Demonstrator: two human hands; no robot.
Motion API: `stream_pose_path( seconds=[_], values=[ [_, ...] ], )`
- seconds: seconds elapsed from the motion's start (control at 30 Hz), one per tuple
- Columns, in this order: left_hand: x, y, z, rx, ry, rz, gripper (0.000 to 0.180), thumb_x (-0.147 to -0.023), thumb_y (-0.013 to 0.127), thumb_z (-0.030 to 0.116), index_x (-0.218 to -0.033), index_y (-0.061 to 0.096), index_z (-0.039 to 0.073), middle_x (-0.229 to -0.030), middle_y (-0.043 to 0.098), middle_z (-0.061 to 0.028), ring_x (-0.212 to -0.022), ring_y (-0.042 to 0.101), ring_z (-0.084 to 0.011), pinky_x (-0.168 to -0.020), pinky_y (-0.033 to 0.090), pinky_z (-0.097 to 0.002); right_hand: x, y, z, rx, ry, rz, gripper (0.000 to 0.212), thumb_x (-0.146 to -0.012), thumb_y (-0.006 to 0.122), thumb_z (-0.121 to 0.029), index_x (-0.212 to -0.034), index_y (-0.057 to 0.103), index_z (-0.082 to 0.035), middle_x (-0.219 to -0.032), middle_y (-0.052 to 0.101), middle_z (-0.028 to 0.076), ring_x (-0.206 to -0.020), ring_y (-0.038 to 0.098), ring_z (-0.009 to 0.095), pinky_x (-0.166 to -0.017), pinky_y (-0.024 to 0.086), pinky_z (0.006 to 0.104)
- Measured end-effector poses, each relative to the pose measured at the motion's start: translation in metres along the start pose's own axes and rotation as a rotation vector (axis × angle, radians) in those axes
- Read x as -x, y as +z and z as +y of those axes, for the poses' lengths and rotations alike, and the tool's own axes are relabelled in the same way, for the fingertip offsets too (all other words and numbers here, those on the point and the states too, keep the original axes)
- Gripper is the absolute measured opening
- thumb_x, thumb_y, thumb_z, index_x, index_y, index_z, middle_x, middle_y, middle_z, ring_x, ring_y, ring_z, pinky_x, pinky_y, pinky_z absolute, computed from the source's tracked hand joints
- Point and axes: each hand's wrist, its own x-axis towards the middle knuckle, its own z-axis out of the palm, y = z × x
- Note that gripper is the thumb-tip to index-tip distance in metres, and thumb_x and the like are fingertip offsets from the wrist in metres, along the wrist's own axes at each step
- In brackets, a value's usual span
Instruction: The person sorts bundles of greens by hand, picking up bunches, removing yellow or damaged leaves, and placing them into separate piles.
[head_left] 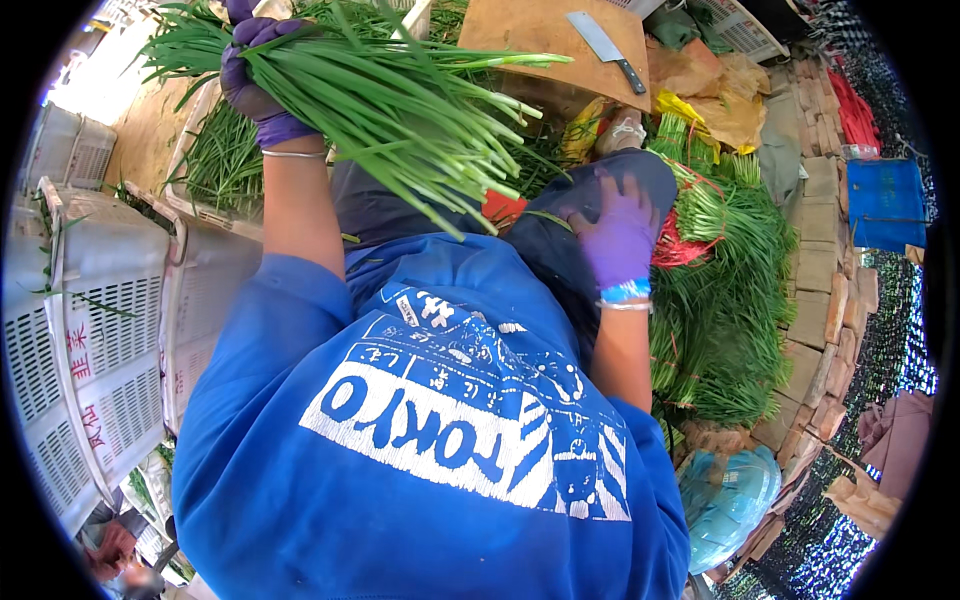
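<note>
Green, long-leaved, pale-ended bunch (pixel 385 120)

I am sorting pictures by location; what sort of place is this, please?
Probably a vegetable sorting area, judging by the red-tied bundles of long green stalks, the white slatted plastic crates and the silver-bladed, black-handled knife on a flat tan board.

Green stalks (pixel 385 115), purple gloves (pixel 616 240), blue shirt (pixel 390 540)

We look steeply down through the left head-worn fisheye camera, close above the blue printed T-shirt (pixel 420 425) filling the lower centre of the frame, and face forward to a wooden board (pixel 525 38) at the upper centre.
</note>
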Motion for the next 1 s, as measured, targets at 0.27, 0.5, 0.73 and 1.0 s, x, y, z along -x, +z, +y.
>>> stream_pose_path(
  seconds=[0.27,0.5,0.73,1.0],
  values=[
    [-0.006,-0.001,-0.033,-0.118,-0.147,-0.023,0.045,-0.072,0.051,0.007,-0.116,0.041,0.007,-0.08,0.047,0.0017,-0.077,0.046,-0.0117,-0.087,0.032,-0.0308,-0.022,0.011,-0.078,-0.465,-0.213,0.314,0.026,-0.075,0.058,-0.033,-0.078,0.065,-0.008,-0.128,0.034,0.023,-0.118,0.03,0.042,-0.095,0.023,0.0549],
    [-0.001,0.005,-0.041,-0.01,-0.293,-0.028,0.019,-0.073,0.05,0.012,-0.09,0.045,0.005,-0.081,0.049,-0.0037,-0.081,0.047,-0.0159,-0.088,0.034,-0.0365,-0.029,0.04,-0.075,-0.786,0.08,0.056,0.042,-0.077,0.056,-0.039,-0.091,0.063,-0.001,-0.117,0.041,0.031,-0.116,0.03,0.045,-0.1,0.022,0.0425],
    [0.003,-0.006,-0.046,-0.107,-0.219,0.001,0.015,-0.075,0.05,0.012,-0.086,0.053,0.004,-0.088,0.051,-0.0059,-0.082,0.051,-0.0193,-0.089,0.038,-0.0409,-0.028,0.036,-0.073,-0.735,0.018,-0.18,0.044,-0.076,0.06,-0.036,-0.093,0.061,0.005,-0.1,0.051,0.019,-0.1,0.044,0.029,-0.087,0.036,0.0335],
    [0.005,-0.011,-0.051,-0.137,-0.197,-0.022,0.016,-0.077,0.051,0.014,-0.073,0.057,0.001,-0.092,0.054,-0.0077,-0.087,0.053,-0.0258,-0.087,0.04,-0.0418,-0.028,0.046,-0.082,-1.98,0.459,-0.402,0.025,-0.079,0.059,-0.006,-0.099,0.056,0.008,-0.099,0.057,0.011,-0.085,0.055,0.016,-0.077,0.043,0.0243]
  ],
)
